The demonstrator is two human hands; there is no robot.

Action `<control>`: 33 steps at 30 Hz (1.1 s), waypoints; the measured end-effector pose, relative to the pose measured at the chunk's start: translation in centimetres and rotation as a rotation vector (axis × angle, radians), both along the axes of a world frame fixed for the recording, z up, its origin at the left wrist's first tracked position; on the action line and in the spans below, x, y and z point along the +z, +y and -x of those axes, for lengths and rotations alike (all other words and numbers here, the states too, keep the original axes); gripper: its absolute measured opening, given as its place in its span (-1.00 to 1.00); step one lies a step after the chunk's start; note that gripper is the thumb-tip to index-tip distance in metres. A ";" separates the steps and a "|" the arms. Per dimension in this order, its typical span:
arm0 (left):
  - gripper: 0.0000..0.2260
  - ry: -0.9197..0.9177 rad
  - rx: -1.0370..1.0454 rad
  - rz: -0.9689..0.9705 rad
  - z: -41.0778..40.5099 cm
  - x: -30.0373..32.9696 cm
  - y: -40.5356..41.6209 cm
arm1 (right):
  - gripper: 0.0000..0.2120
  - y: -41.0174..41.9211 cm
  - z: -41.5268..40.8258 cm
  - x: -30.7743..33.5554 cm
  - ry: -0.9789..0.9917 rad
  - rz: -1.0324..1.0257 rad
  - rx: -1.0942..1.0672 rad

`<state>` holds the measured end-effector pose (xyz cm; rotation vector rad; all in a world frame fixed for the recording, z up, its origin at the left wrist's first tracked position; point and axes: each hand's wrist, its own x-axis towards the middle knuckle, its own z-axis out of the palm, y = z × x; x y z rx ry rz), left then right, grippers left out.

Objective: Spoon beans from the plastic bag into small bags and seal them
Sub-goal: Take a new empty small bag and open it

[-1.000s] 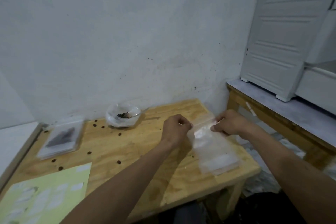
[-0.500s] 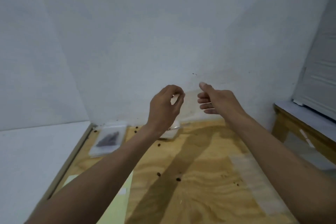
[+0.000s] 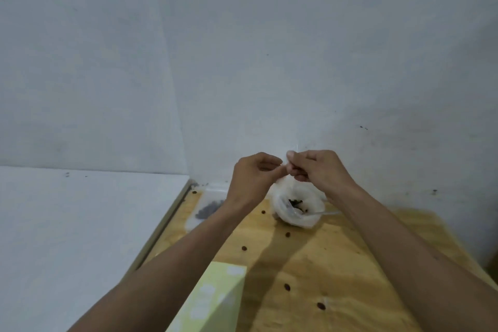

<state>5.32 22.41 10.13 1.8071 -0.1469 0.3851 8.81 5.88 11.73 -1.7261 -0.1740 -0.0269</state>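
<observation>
Both grips are curled and meet at the fingertips: left hand [image 3: 252, 178], right hand [image 3: 316, 170]. What they pinch, I cannot tell. Just below them sits the plastic bag [image 3: 297, 206] with beans [image 3: 296, 202].

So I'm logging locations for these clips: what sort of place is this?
Probably a plain room at home, not a factory: a bare plywood table in a corner of scuffed white walls, with loose beans scattered about.

Both hands [image 3: 285, 170] raised together — fingers [image 3: 292, 155] curled above bean bag [image 3: 296, 206].
</observation>
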 end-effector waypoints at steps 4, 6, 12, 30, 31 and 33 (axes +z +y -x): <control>-0.87 0.140 -0.074 0.127 -0.5 0.1 1.5 | -0.71 0.4 -0.5 -1.1 -0.044 0.068 0.051; -0.88 0.143 -0.058 0.070 -0.7 -0.1 1.7 | -0.70 0.5 -0.6 -1.3 -0.028 0.108 0.080; -0.89 0.062 0.103 -0.107 -1.2 -0.3 0.3 | -0.74 0.8 -1.2 -0.6 -0.006 0.237 0.052; 0.07 -0.043 -0.170 -0.671 -2.2 0.0 1.9 | -0.78 0.4 -1.4 0.7 0.062 0.128 -0.026; 0.17 -0.085 -0.185 -0.790 -2.7 0.0 2.0 | -0.79 0.3 -1.4 0.8 0.072 0.114 0.003; 0.18 -0.132 -0.192 -0.887 -3.4 -0.2 1.9 | -0.82 0.3 -1.3 0.7 0.081 0.103 0.065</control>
